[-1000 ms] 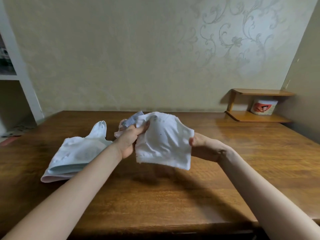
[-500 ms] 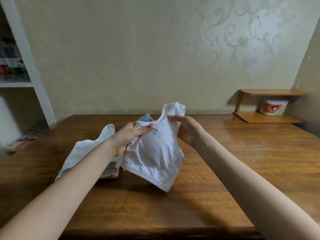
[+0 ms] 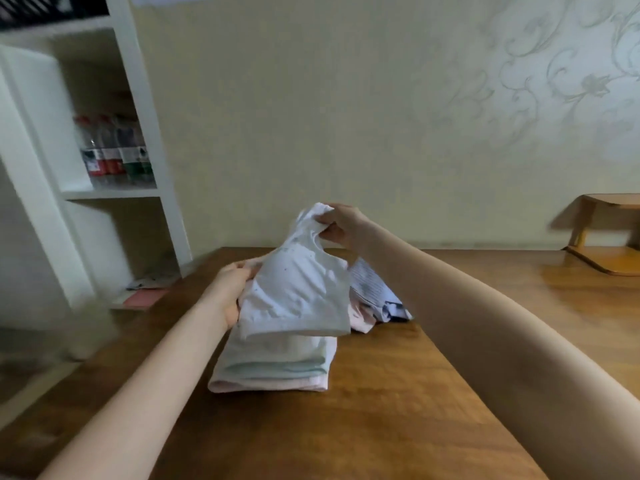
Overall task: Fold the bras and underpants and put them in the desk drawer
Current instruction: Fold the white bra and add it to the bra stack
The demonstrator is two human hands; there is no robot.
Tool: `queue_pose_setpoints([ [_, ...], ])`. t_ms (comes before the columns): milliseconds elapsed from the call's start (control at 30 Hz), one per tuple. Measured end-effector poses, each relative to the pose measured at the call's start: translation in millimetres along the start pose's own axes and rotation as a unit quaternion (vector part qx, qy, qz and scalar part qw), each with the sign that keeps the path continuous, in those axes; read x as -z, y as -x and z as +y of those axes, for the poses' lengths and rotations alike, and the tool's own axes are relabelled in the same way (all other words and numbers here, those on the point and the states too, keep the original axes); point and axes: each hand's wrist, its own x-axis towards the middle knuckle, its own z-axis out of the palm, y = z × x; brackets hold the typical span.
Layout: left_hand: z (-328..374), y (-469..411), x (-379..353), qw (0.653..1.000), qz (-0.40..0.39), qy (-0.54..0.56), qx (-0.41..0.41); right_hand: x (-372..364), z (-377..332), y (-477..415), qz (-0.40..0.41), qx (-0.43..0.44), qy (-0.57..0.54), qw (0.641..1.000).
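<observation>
White shelf unit (image 3: 104, 192) with bottles (image 3: 114, 150) stands off the desk's (image 3: 398, 410) left edge. Left hand (image 3: 230, 289) pinches the white bra's (image 3: 298, 292) left side; right hand (image 3: 341, 225) grips its bunched straps, raised. The bra hangs just over a folded stack (image 3: 277, 365) near the desk's middle. Striped and pink garments (image 3: 374, 299) lie behind.

Home, looks like a bedroom or study. Cream wallpaper (image 3: 346, 116) with a pale floral scroll pattern at the right. Wooden desk (image 3: 381, 427) pushed against that wall, small wooden corner shelf (image 3: 602, 258) on its far right corner. White open shelving unit (image 3: 138, 133) past the desk's left edge, bottled drinks (image 3: 114, 150) on one shelf. Folded underwear stack (image 3: 277, 362) on the desk, so domestic laundry
</observation>
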Motion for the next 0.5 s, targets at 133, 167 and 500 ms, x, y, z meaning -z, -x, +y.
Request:
queue_pose_setpoints([
  [133, -22, -20, 12, 0.994, 0.091, -0.059, 0.017, -20, 40, -26, 0.038, -0.066, 0.080, 0.994],
  [167, -28, -23, 15, 0.990, 0.102, -0.098, 0.014, -21, 50, -27, 0.044, -0.075, 0.097, 0.992],
  [500, -25, -30, 33, 0.908, 0.026, -0.418, 0.010, -5, 75, -20, 0.011, -0.095, 0.226, 0.969],
])
